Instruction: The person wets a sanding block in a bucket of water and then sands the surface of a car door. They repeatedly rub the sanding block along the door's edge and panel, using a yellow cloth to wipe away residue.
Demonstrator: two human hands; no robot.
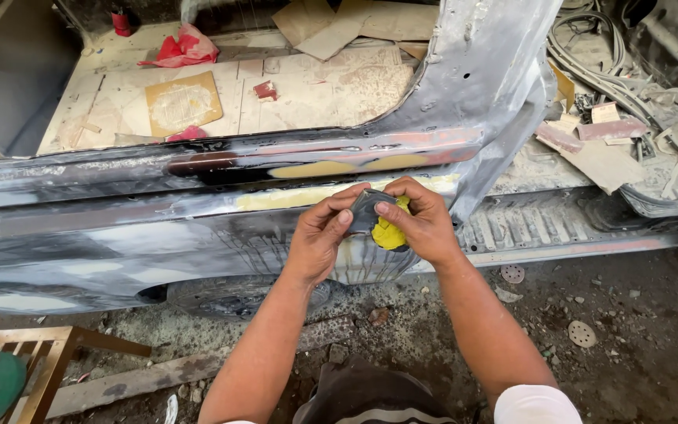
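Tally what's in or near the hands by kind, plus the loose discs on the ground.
Hands: 2, left hand and right hand
Grey sanding sheet: 1
Yellow pad: 1
Round sanding discs on the ground: 2, one and another
Total: 6

From my feed, a stripped car body (198, 204) fills nine to three o'clock, its sill grey and patchy in daylight. Cardboard (339, 27) lies on the cabin floor at twelve, a red rag (186, 47) at eleven. Loose hoses (629, 78) pile at two. Below, dirt ground (629, 353) with sanding discs (581, 334) at four; a wooden frame (49, 353) at eight.
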